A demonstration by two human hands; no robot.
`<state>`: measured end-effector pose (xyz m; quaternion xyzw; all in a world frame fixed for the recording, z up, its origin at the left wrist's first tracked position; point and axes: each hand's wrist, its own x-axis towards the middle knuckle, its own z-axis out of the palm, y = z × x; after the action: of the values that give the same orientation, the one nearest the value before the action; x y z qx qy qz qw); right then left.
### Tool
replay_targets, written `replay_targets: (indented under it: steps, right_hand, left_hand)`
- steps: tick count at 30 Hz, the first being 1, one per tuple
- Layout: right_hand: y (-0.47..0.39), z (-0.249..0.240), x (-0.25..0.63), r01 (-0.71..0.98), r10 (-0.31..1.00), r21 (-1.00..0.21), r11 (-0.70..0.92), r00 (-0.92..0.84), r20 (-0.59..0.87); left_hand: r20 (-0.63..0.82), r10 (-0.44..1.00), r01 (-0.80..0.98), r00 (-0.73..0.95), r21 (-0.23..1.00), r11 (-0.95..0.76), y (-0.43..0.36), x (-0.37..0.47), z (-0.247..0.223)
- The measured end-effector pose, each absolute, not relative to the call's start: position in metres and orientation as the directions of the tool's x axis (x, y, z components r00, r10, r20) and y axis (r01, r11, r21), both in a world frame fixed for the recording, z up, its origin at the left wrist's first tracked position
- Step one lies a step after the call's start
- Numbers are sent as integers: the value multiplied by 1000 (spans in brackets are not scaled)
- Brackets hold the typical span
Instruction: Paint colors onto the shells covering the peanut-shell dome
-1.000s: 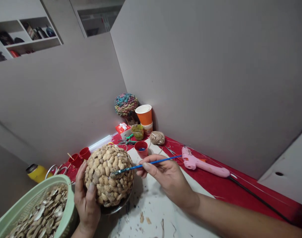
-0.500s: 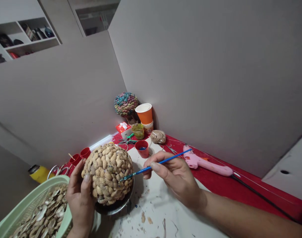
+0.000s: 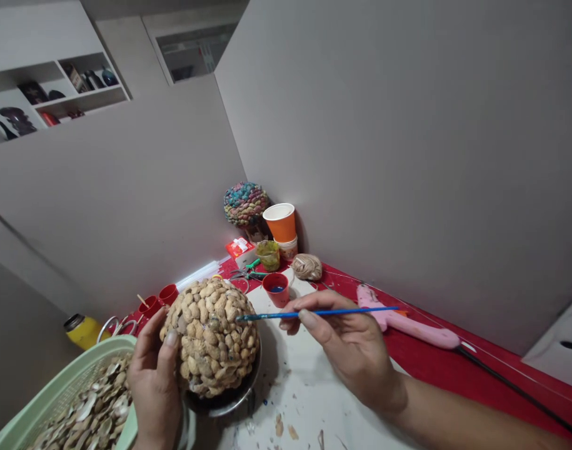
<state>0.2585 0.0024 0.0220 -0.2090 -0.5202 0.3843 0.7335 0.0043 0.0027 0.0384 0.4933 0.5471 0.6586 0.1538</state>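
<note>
A ball covered in peanut shells rests in a dark metal bowl on a white sheet. My left hand grips the ball's left side, thumb in front. Between the thumb and fingers of my right hand is a blue paintbrush, held nearly level. Its wet, bluish tip is at the ball's upper right surface; whether it touches is hard to tell. Behind the ball stands a red cup with dark blue liquid inside.
A green basket of shells is at lower left, near a yellow bottle. Behind are an orange cup, a coloured shell ball and twine. A pink glue gun with a black cord lies right.
The brush has swung to nearly level, its tip now higher on the ball. My right hand has turned with it. The whole view has shifted slightly, moving the scene right and down.
</note>
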Motion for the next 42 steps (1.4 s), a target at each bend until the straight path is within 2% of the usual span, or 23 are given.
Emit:
replay_targets:
  steps: [4,7,13,14,19,25,33,42]
  right_hand:
    - [12,30,266,-269,785,-741,615,300,542]
    - [27,34,275,-129,766,-784,607,356,535]
    - [63,19,289,279,754,-801,529,279,595]
    - [68,15,290,308,757,-794,524,261,600]
    - [83,2,292,412,765,-753,513,178,619]
    - [97,-7,293,514,817,-746,422,141,559]
    - [122,11,290,672,901,-649,357,-64,429]
    - [135,19,283,753,921,-567,333,-133,365]
  left_hand:
    - [583,696,478,-420,794,-376,4,5,28]
    - [598,682,484,-422,784,-388,5,4,21]
    - [609,672,486,-421,777,-400,6,4,22]
    - [611,671,485,-420,776,-403,7,4,22]
    - [610,673,496,-419,774,-392,8,1,17]
    - [642,680,486,-353,747,-453,9,-1,12]
    - [658,684,491,-315,730,-476,8,0,13]
    - [673,668,522,-317,712,-470,8,-3,7]
